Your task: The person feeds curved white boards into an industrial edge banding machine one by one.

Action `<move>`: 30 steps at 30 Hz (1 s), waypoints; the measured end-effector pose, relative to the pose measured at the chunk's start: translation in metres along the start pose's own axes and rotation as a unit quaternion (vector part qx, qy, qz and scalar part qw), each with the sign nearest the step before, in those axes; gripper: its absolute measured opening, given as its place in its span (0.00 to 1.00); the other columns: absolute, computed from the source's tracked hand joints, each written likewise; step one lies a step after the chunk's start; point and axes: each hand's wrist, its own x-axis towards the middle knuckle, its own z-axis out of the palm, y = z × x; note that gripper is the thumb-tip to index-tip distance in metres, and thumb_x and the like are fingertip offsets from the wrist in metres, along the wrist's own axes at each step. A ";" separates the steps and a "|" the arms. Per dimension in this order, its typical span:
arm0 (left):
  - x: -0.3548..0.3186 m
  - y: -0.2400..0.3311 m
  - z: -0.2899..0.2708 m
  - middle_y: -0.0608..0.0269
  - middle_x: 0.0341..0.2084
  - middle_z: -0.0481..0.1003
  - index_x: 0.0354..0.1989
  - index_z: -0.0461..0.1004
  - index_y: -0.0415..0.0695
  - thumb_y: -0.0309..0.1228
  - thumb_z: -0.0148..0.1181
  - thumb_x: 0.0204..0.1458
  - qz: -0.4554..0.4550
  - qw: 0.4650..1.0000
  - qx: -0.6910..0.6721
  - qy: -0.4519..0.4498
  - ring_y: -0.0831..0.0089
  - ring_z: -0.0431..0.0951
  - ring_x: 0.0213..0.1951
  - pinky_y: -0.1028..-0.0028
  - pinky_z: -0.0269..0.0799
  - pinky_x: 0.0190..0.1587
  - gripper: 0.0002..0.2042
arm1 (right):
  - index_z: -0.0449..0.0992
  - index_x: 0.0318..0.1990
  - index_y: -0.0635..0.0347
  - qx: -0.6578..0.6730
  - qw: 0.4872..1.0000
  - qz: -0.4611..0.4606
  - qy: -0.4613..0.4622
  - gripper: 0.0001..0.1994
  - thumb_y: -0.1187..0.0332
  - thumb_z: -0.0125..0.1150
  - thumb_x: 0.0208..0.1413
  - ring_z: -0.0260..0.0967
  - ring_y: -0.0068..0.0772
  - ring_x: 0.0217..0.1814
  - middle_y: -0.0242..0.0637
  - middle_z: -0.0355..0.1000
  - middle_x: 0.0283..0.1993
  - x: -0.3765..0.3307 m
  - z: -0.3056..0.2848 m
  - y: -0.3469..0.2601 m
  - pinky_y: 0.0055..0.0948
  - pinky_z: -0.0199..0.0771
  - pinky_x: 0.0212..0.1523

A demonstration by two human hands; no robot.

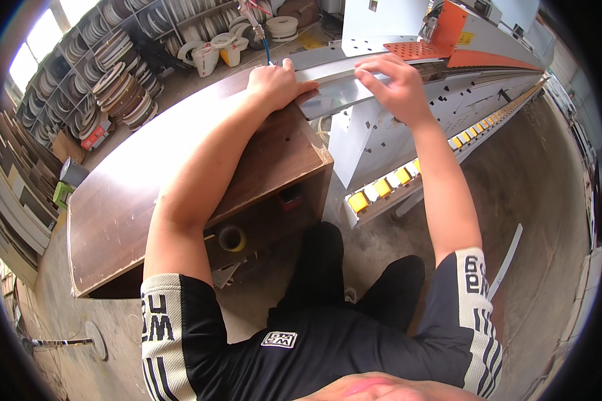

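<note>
A narrow light-coloured panel (pixel 336 71) lies along the bed of a grey edge machine (pixel 361 134), between my two hands. My left hand (pixel 274 85) is closed at the panel's left end, above the corner of a dark brown wooden cabinet (pixel 274 150). Its thumb points right along the panel, while the other fingers are partly hidden. Over the panel's right part, my right hand (pixel 399 83) has its fingers bent and the thumb close to the index finger, at the panel's edge.
Rolls of tape (pixel 232 238) and tools sit inside the cabinet. An orange machine guard (pixel 491 47) rises at the far right, above a row of yellow rollers (pixel 403 176). Edge-band coils (pixel 117 93) fill shelves at the back left. A pale strip (pixel 506 260) lies on the floor.
</note>
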 end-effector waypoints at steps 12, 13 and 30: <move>-0.007 0.017 0.020 0.50 0.76 0.66 0.66 0.77 0.42 0.79 0.52 0.56 -0.047 0.973 0.099 0.205 0.48 0.69 0.72 0.38 0.63 0.68 0.49 | 0.83 0.37 0.62 -0.217 0.933 0.283 0.052 0.02 0.75 0.70 0.59 0.81 0.47 0.46 0.43 0.84 0.43 -0.393 -0.139 -0.094 0.40 0.80 0.51; -0.003 0.015 0.019 0.49 0.75 0.67 0.66 0.77 0.41 0.78 0.52 0.56 -0.036 0.983 0.065 0.171 0.46 0.67 0.73 0.36 0.62 0.69 0.50 | 0.83 0.38 0.60 -0.258 0.906 0.336 0.018 0.02 0.72 0.70 0.61 0.81 0.47 0.48 0.41 0.84 0.43 -0.442 -0.151 -0.102 0.40 0.80 0.52; 0.061 0.076 0.021 0.45 0.67 0.74 0.68 0.75 0.35 0.74 0.54 0.59 0.008 0.993 -0.045 0.106 0.49 0.71 0.71 0.43 0.63 0.69 0.49 | 0.83 0.51 0.70 -0.245 0.241 0.939 0.004 0.29 0.48 0.75 0.56 0.77 0.65 0.62 0.62 0.81 0.56 -0.774 -0.215 -0.422 0.54 0.77 0.59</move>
